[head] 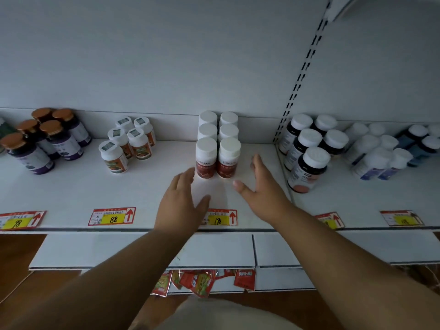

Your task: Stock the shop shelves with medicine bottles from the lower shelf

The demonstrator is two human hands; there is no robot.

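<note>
Head view. A flat white metal shelf (pixel 71 194) with a smooth matt surface carries several groups of cylindrical bottles against a plain white back panel. At centre stand six white plastic medicine bottles with red labels and ribbed white caps (pixel 217 145), upright in two files of three, touching one another, the rear pair at the back panel.

The left hand (pixel 182 198) is held just left of and in front of the front bottle, fingers straight and spread, gripping nothing. The right hand (pixel 260 184) is held just right of the group, likewise flat and spread, thumb pointing inward, gripping nothing. Whether either hand touches the shelf cannot be told.

To the left stand white bottles with orange labels (pixel 127 142), and further left dark bottles with copper-coloured caps (pixel 45 139). Right of the slotted upright stand dark bottles with white caps (pixel 308 151).

Red and yellow paper price tags (pixel 112 216) lie along the shelf front. Below, glossy red foil sachets (pixel 202 282) lie in a loose pile.
</note>
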